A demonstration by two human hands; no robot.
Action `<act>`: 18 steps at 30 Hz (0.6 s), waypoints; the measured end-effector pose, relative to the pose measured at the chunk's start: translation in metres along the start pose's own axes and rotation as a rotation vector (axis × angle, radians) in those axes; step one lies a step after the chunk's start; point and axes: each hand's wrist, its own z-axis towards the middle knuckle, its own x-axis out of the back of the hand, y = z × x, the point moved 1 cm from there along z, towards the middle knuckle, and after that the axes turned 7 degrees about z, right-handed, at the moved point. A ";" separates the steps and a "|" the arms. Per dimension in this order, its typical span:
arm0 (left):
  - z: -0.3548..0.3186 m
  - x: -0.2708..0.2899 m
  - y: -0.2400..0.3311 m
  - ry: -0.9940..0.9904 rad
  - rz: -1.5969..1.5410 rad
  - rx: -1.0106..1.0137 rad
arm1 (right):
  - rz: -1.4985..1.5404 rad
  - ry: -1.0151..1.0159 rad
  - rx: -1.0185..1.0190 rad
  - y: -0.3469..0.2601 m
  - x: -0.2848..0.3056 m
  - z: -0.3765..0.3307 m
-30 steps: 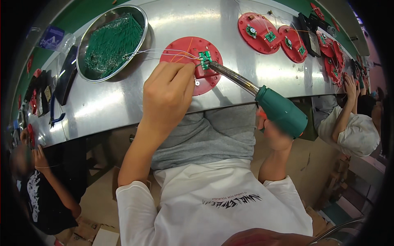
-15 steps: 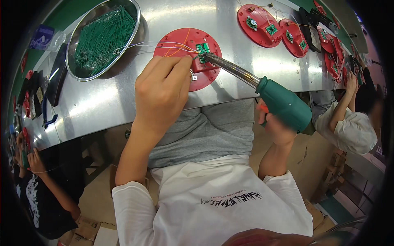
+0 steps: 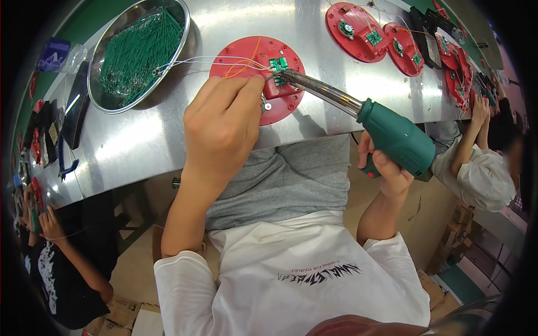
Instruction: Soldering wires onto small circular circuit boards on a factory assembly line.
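A round red plastic shell [image 3: 232,53] lies on the metal bench in front of me, with a small green circuit board [image 3: 277,63] on its raised part. My left hand [image 3: 221,129] is closed in a pinch at the board's left edge, on what looks like a thin green wire [image 3: 268,77]; most of it is hidden. My right hand [image 3: 392,175] grips the handle of a green soldering gun [image 3: 399,139]. Its long metal barrel slants up-left, and the tip touches the board's lower edge. White wires [image 3: 210,60] and an orange wire [image 3: 238,68] run leftward from the board.
A steel bowl [image 3: 188,28] full of green wires [image 3: 140,56] stands at the left. More red shells [image 3: 347,45] with boards lie at the far right. Blue-handled pliers [image 3: 68,167] rest on the bench's left. Other people work at both sides.
The gun's handle and my right hand have shifted slightly right and down, while the tip stays on the board. My left hand has barely moved.
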 end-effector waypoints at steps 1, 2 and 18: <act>0.000 -0.001 -0.001 0.001 0.003 -0.003 | 0.002 0.032 -0.012 0.000 0.000 0.000; -0.001 -0.002 -0.002 0.004 0.006 -0.010 | 0.004 0.065 -0.025 0.001 0.000 0.000; 0.002 0.002 0.003 -0.021 0.024 -0.004 | 0.119 0.017 0.057 0.003 0.007 -0.006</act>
